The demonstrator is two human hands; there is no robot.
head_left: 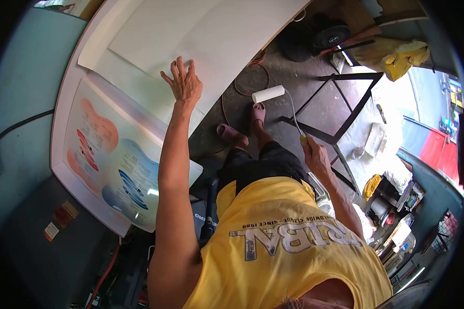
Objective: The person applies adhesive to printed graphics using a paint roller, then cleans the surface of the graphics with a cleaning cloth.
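Observation:
My left hand [184,85] reaches out over the white sheet [154,44] with its fingers apart, fingertips right at the sheet's surface. Under it, a larger white panel [100,56] spreads across the work table. Down at my right side, my right hand [317,154] is closed around the yellow handle of a paint roller [268,94]. The roller's white sleeve hangs out over the floor on a bent metal rod, beyond my feet. Nearer me on the table lies a glossy printed panel [123,154] with orange and blue shapes and small text.
A black metal frame [335,110] stands to my right beyond the roller. An orange hose [236,82] curls on the floor near my sandals [226,131]. A yellow bag [404,59] hangs at upper right; piled items and containers [384,208] line the right side.

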